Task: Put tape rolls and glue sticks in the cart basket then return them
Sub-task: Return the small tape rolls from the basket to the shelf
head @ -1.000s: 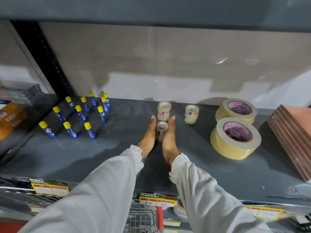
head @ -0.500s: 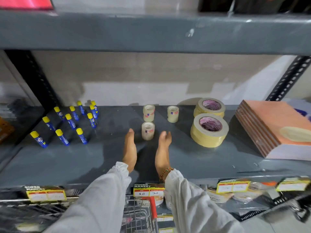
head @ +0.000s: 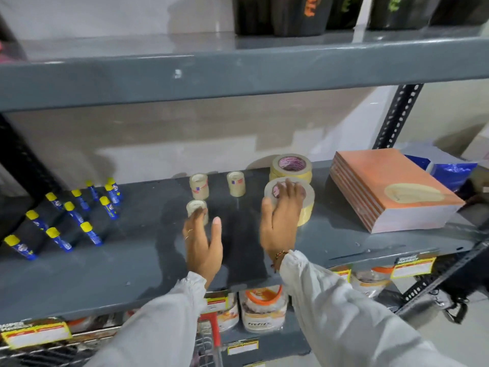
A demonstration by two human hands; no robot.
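A: Tape rolls, stock check. Three small clear rolls stand at centre frame on the grey shelf (head: 132, 263): two at the back (head: 199, 186) (head: 236, 183), one in front (head: 196, 210). Two wide masking rolls (head: 291, 168) sit right of centre, one behind the other. Glue sticks (head: 79, 215), blue with yellow caps, lean in rows at left of frame.

B: Hands?

A: Left hand (head: 202, 245): fingers spread, tips at the front small roll, nothing held. Right hand (head: 281, 221): palm down over the front masking roll (head: 304, 207), fingers on its top face, thumb at its left wall. Not yet closed round it, as far as I can judge; whether it presses is unclear.

B: Cart basket?

A: Wire edge and red handle (head: 209, 329) show at bottom centre, below the shelf.

B: Handling note for this step?

A: Everything looks shelved, so I read this as tidying or a fresh pick-up. For the wide roll: pinch through the core or across the rim, lift straight up to clear the roll behind. For the small roll: grip the sides, since it stands tall and narrow and would likely tip against its neighbours if nudged. Keep sleeves off the glue sticks.
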